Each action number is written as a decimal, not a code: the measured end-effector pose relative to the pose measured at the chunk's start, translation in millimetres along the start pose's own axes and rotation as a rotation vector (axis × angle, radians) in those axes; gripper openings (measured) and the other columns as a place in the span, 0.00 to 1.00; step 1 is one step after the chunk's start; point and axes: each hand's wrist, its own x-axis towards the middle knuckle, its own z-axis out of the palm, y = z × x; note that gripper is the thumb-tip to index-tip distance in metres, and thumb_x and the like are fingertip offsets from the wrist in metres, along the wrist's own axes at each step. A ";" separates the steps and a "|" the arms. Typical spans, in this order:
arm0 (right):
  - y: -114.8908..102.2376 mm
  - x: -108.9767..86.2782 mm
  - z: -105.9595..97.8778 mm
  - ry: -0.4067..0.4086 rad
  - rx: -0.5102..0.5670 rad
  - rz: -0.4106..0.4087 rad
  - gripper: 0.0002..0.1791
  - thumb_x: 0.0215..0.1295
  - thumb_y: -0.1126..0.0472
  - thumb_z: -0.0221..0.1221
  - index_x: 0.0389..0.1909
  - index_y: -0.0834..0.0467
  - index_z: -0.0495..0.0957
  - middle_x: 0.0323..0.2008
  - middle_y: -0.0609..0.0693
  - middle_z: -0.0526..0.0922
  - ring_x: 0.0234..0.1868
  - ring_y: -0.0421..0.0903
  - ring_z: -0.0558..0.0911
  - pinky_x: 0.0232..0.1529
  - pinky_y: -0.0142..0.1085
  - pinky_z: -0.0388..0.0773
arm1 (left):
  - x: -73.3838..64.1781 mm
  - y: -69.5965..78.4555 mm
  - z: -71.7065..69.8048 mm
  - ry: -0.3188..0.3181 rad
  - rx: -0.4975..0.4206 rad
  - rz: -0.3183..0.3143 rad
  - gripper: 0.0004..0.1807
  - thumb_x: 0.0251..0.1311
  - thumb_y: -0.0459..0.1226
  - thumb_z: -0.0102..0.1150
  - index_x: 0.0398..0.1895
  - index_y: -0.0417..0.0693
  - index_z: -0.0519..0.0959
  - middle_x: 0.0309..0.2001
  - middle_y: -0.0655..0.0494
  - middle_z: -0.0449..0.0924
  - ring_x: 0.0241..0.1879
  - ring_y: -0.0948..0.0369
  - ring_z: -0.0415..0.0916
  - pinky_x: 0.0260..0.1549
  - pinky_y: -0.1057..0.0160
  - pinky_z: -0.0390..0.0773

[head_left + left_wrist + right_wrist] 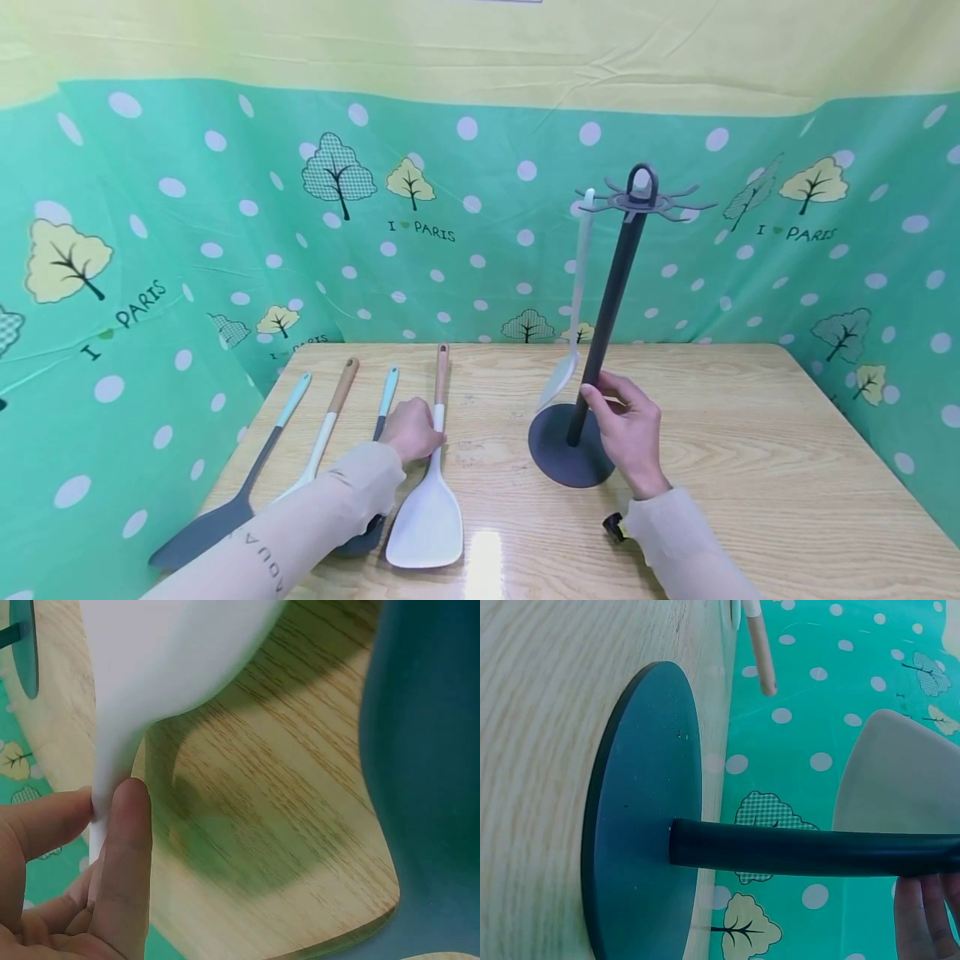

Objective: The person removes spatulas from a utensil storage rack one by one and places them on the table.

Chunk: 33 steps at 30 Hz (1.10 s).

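Observation:
My left hand (pixel 411 429) pinches the white neck of a wide white turner (pixel 426 529) with a wood-coloured handle end. In the left wrist view, thumb and fingertips (pixel 129 817) meet on that neck just behind the turner's blade (pixel 180 652). My right hand (pixel 628 425) grips the lower part of the pole of a black utensil stand (pixel 617 292), above its round base (pixel 649 825). From a hook on the left of the stand's top ring hangs a white flat-bladed utensil (pixel 561 379); its blade also appears in the right wrist view (pixel 900 780).
Left of the turner lie a dark utensil with a mint handle (pixel 390 387), a white one with a wood-coloured handle (pixel 343 387), and a dark turner with a mint handle (pixel 262 458). My left sleeve partly covers them. A patterned green cloth (pixel 480 250) hangs behind the wooden table (pixel 750 450).

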 end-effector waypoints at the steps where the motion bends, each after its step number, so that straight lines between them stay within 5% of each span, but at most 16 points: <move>1: -0.1 0.0 0.0 0.000 0.000 0.001 0.12 0.59 0.68 0.64 0.45 0.63 0.82 0.35 0.54 0.83 0.36 0.40 0.81 0.38 0.27 0.80 | 0.5 0.0 0.5 -0.002 0.006 -0.002 0.09 0.51 0.32 0.66 0.23 0.39 0.74 0.17 0.50 0.76 0.16 0.60 0.78 0.12 0.69 0.74; 19: -0.7 0.2 0.0 -0.001 -0.039 0.016 0.13 0.59 0.67 0.65 0.45 0.62 0.83 0.35 0.53 0.84 0.36 0.38 0.80 0.38 0.25 0.79 | 6.2 0.7 7.3 -0.037 0.021 -0.006 0.11 0.52 0.29 0.64 0.37 0.32 0.75 0.19 0.48 0.75 0.15 0.60 0.77 0.12 0.67 0.76; 33: -1.4 0.0 0.0 0.003 -0.032 0.025 0.12 0.59 0.67 0.64 0.45 0.62 0.83 0.35 0.53 0.84 0.36 0.38 0.80 0.38 0.25 0.79 | 4.9 1.7 8.1 -0.039 0.026 -0.014 0.12 0.52 0.31 0.66 0.36 0.33 0.75 0.18 0.49 0.75 0.15 0.59 0.77 0.11 0.68 0.74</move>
